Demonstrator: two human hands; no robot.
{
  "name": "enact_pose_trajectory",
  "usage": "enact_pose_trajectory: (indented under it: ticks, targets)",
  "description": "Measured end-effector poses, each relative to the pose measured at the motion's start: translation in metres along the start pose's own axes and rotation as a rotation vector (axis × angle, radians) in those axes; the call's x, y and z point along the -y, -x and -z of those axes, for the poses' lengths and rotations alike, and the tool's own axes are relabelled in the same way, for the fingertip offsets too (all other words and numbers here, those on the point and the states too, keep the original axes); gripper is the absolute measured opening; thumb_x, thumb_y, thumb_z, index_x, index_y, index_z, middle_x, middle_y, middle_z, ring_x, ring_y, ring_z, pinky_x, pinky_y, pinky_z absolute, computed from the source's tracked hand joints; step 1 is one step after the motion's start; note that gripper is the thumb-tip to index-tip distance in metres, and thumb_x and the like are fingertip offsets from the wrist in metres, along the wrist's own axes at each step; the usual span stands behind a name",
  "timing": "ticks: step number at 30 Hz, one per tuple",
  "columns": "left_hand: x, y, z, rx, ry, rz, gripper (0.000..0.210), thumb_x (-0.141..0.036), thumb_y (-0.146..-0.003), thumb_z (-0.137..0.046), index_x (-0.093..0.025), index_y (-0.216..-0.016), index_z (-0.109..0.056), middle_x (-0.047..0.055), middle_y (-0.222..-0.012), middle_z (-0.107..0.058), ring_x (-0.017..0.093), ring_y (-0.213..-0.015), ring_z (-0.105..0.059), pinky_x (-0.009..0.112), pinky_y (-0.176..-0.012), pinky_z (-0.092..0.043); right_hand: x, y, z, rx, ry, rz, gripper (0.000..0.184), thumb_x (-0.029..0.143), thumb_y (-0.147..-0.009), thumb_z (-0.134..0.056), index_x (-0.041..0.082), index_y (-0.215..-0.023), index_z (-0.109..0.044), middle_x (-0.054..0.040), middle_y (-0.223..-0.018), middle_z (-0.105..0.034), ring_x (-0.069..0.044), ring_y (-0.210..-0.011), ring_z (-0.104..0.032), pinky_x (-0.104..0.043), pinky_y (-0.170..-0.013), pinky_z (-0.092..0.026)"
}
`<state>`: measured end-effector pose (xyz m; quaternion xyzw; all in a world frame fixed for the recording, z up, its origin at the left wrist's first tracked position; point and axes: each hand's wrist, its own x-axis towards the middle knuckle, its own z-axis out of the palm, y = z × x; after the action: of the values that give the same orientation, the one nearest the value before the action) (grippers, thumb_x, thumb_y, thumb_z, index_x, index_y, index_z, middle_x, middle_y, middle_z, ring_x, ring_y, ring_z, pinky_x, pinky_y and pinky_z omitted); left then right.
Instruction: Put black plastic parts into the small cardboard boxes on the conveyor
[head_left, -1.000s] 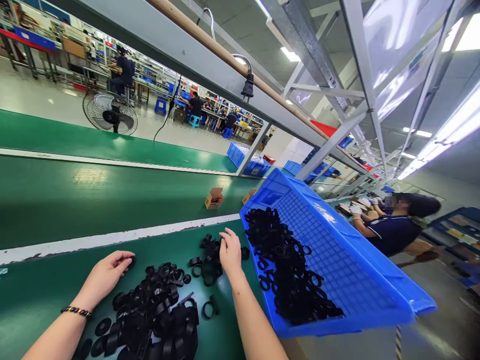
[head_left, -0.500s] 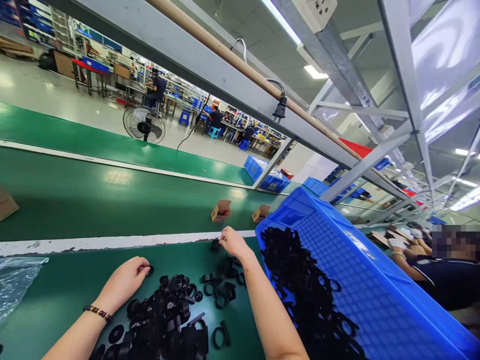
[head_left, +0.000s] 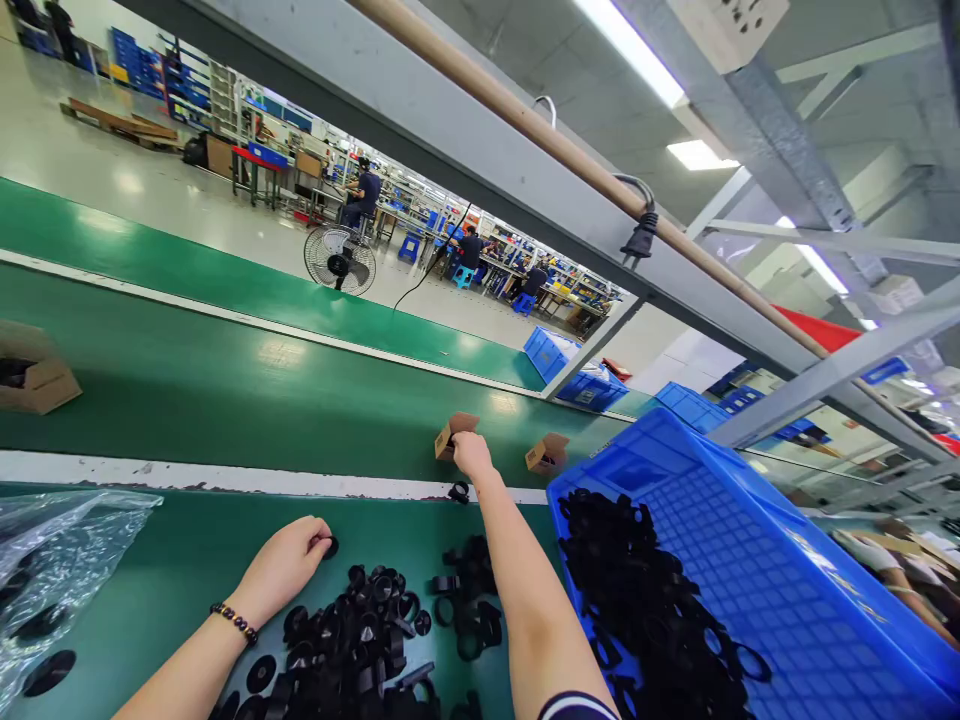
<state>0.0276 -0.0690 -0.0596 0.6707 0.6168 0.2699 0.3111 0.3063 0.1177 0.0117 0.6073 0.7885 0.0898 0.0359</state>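
My left hand is closed, fingertips pinched on a small black disc just above the green table. Beside it lies a heap of black plastic caps and rings. My right hand reaches over the white strip to a small open cardboard box, its curled fingers at the opening. Whatever those fingers hold is hidden. Below that wrist, a black ring clip rests by the strip. A smaller pile of black ring clips lies left of my right forearm.
A blue bin of black ring parts stands at right. Another open cardboard box sits near it, and a larger one stands at far left. A clear plastic bag lies at left. A metal beam crosses above; a co-worker's gloved hand is at right.
My right hand has moved forward from beside the ring clip to the small box. My left hand keeps its pinch. The view has turned left, and the boxes sit farther left relative to the bin.
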Motion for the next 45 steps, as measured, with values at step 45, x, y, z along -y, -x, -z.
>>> enact_pose_trajectory:
  ticks: [45]
  targets:
    - [-0.01, 0.001, 0.016, -0.153, 0.312, 0.037, 0.026, -0.032, -0.077, -0.037, -0.018, -0.08, -0.059, 0.003, -0.075, -0.062, 0.016, -0.07, -0.055, 0.026, -0.065, -0.042, 0.05, 0.026, 0.036, -0.158, -0.327, -0.014, 0.029, 0.022, -0.08, -0.037, 0.02, -0.103, -0.056, -0.0035, -0.1, -0.06, -0.014, -0.089, -0.053, -0.023, -0.076, -0.038]
